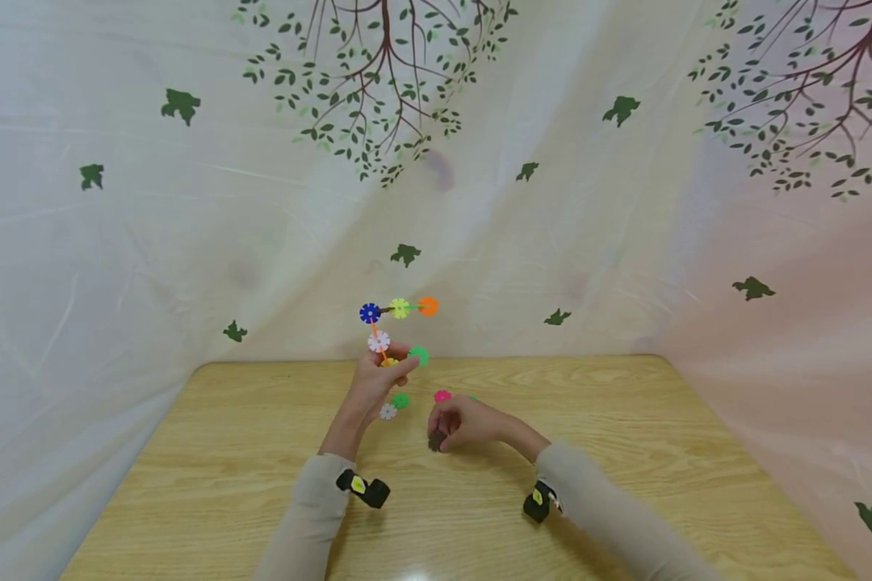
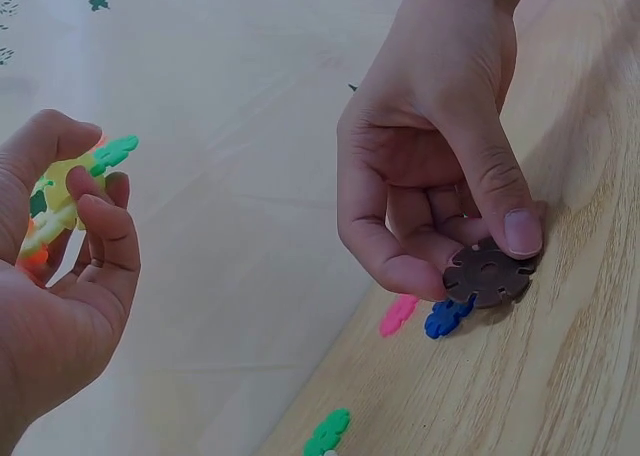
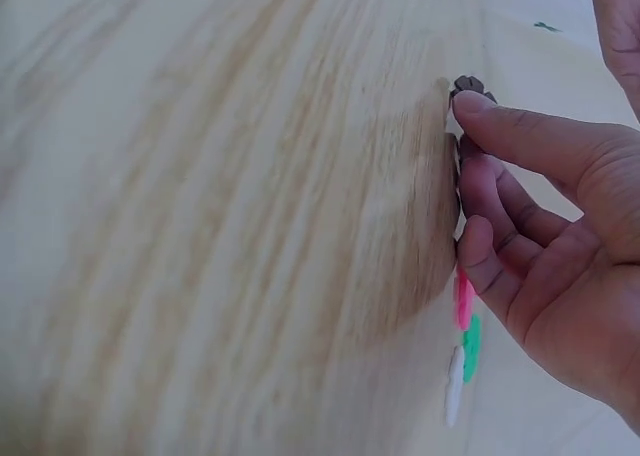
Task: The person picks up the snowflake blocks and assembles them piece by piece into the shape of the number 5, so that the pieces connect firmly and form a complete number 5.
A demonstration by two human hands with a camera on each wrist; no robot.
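My left hand (image 1: 374,383) grips a linked chain of notched plastic discs above the table's far part. In the head view the chain shows a blue disc (image 1: 370,313), a white disc (image 1: 379,341), a yellow-green disc (image 1: 400,308), an orange disc (image 1: 428,306) and a green disc (image 1: 418,356); the fingers hide part of it. With thumb and fingers, my right hand (image 1: 472,424) pinches a dark brown disc (image 2: 489,273) at the tabletop. Beside that disc, in the left wrist view, lies a loose blue disc (image 2: 449,317).
On the wooden table (image 1: 225,484) lie a white disc (image 1: 388,411) and a green disc (image 1: 400,400) near the left wrist, and a pink disc (image 1: 442,395) behind the right hand. A pale cloth with printed leaves (image 1: 262,242) hangs behind the table.
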